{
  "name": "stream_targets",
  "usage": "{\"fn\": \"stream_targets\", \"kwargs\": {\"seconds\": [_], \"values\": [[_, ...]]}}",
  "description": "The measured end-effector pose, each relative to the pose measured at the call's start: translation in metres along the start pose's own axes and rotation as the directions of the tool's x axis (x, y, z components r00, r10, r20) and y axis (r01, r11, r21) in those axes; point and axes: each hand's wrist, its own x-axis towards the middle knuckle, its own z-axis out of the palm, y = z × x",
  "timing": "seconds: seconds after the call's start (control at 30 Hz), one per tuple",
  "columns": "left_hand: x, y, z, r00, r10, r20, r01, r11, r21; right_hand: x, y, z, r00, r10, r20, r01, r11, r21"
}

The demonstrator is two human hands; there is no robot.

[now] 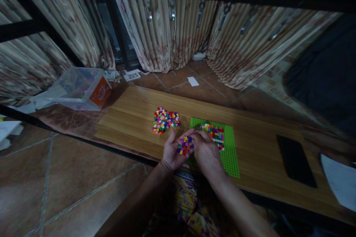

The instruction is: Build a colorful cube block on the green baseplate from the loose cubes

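My left hand [175,152] is turned palm up, slightly cupped, holding several small coloured toy bricks [185,146]. Close against its fingertips, my right hand [207,150] has thumb and fingers pinched together; whatever lies between them is too small and hidden to make out. Beneath and beyond my right hand lies a green studded baseplate [231,155]. Rows of coloured bricks [217,133] cover part of its upper area, partly blocked by my right hand. A loose pile of mixed-colour bricks [165,120] sits on the wooden table, left of the baseplate.
A black phone-like slab [296,160] lies on the right of the wooden table [260,148], near a white sheet [340,177]. A clear plastic tub [76,89] with an orange label stands off the left end. Striped curtains [178,37] hang behind; a paper [193,81] lies on the floor.
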Motion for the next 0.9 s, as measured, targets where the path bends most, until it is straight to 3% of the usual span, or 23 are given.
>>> {"fn": "stream_targets", "kwargs": {"seconds": [0.1, 0.2, 0.37, 0.53, 0.77, 0.9], "values": [[0.0, 0.0, -0.001, 1.0, 0.001, 0.006, -0.001, 1.0, 0.009, 0.001, -0.002, -0.004, 1.0, 0.014, -0.002, -0.014, 1.0, 0.018], [0.0, 0.0, 0.0, 0.999, 0.031, -0.005, -0.031, 1.0, 0.002, 0.001, 0.005, -0.015, 0.996, 0.038, -0.086, -0.027, 0.991, 0.132], [0.001, 0.0, 0.0, 0.999, 0.039, -0.021, -0.039, 0.999, -0.009, -0.001, 0.049, -0.037, 0.919, 0.293, -0.264, -0.205, 0.927, 0.315], [0.002, 0.001, -0.001, 0.999, 0.047, -0.021, -0.047, 0.999, -0.004, 0.005, 0.082, -0.045, 0.893, 0.4, -0.205, -0.294, 0.865, 0.406], [0.002, 0.001, -0.001, 0.999, 0.043, -0.029, -0.042, 0.999, 0.015, 0.013, 0.086, -0.038, 0.918, 0.363, -0.159, -0.289, 0.888, 0.357], [0.002, 0.001, 0.0, 0.998, 0.047, -0.042, -0.047, 0.999, 0.019, 0.016, 0.09, -0.033, 0.914, 0.382, -0.137, -0.297, 0.86, 0.414]]}}
